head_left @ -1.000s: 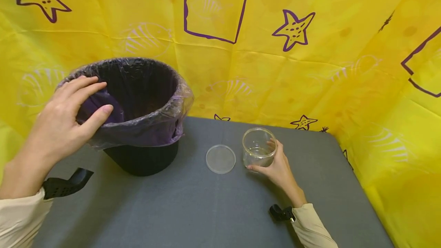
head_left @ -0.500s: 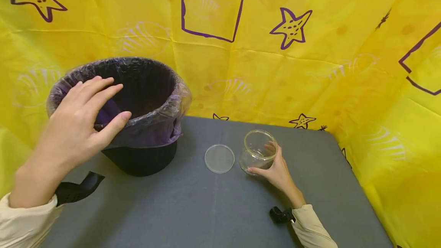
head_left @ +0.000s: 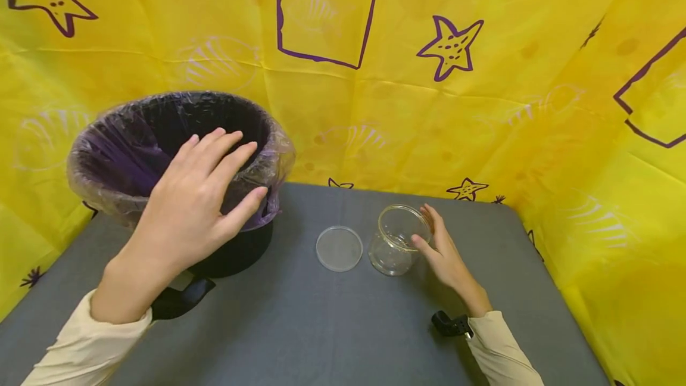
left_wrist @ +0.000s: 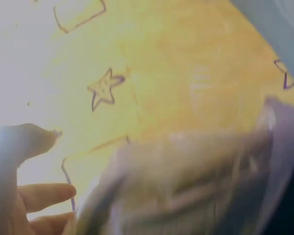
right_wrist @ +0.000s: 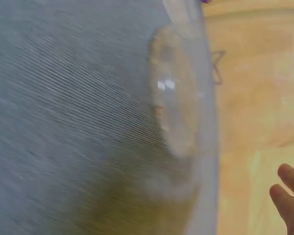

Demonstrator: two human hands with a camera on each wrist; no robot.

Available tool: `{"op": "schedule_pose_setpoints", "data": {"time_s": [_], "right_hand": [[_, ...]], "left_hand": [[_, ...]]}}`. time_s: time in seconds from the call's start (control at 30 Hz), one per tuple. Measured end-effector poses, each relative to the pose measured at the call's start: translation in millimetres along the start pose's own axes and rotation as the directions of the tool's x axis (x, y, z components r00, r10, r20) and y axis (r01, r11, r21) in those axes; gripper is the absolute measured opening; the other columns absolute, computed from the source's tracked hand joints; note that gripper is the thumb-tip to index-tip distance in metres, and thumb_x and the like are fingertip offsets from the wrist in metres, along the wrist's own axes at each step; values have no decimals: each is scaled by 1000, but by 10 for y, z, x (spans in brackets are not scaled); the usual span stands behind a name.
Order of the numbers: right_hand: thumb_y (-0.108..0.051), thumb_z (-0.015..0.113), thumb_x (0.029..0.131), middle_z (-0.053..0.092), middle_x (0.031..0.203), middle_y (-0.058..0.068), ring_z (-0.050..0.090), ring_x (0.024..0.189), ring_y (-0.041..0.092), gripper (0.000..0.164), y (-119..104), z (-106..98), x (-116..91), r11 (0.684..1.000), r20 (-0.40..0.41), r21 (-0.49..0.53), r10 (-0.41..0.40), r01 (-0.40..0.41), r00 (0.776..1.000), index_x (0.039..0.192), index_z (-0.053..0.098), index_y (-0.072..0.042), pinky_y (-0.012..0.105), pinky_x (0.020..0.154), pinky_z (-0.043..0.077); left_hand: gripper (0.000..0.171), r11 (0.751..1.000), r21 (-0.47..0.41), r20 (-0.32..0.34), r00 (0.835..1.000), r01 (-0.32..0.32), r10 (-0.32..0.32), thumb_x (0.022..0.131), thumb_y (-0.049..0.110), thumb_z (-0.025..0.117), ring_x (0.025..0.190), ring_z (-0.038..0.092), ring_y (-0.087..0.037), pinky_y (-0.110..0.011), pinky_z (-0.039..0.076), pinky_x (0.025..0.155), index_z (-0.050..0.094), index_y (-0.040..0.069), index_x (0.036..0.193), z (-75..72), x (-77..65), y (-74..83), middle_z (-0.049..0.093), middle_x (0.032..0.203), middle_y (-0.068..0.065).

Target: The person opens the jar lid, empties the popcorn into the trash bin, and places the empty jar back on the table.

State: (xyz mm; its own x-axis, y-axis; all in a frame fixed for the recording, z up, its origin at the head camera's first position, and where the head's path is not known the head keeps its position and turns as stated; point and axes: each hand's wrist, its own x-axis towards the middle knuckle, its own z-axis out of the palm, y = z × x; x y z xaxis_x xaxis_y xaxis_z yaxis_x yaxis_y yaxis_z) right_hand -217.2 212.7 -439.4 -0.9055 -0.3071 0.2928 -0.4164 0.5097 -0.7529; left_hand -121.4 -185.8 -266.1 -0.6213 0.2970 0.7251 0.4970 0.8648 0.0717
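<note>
My left hand (head_left: 184,213) is in front of a black waste bin (head_left: 236,255) lined with a clear purplish bag (head_left: 107,159). Its fingers are spread and hold nothing, and they overlap the bin's opening in the head view. On the right a round clear glass jar (head_left: 388,255) stands upright on the table, without a lid on it. My right hand (head_left: 447,258) is beside the jar, thumb and fingers apart and loosely extended right at its rim. A flat, clear round lid (head_left: 339,248) lies just left of the jar.
The grey table (head_left: 321,332) ends at a yellow curtain (head_left: 332,94) printed with starfish and fish, which rises behind and at the sides. Each wrist wears a black camera mount, such as the left mount (head_left: 182,299).
My left hand has moved right across the front of the bin. My right hand has loosened from the jar and drawn slightly right and up, leaving the jar standing.
</note>
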Motion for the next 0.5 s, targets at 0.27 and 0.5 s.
{"op": "schedule_pose_setpoints", "data": {"time_s": [0.27,0.5], "right_hand": [[-29,48,104,26,160,24,23,148,43,63,-50,-217,196,992,-26,-126,18,-21,999,157,23,-4,66,115,21],[-40,46,104,16,165,19,9,153,42,69,-63,-295,394,974,-10,-223,34,-35,999,159,19,-7,64,120,8]], "left_hand": [[53,990,63,13,992,-126,126,88,31,68,133,47,-42,-57,29,117,61,0,131,314,100,225,57,135,-24],[54,987,42,98,984,-152,147,90,36,68,137,45,-40,-54,30,118,60,3,133,725,124,368,54,140,-22]]}}
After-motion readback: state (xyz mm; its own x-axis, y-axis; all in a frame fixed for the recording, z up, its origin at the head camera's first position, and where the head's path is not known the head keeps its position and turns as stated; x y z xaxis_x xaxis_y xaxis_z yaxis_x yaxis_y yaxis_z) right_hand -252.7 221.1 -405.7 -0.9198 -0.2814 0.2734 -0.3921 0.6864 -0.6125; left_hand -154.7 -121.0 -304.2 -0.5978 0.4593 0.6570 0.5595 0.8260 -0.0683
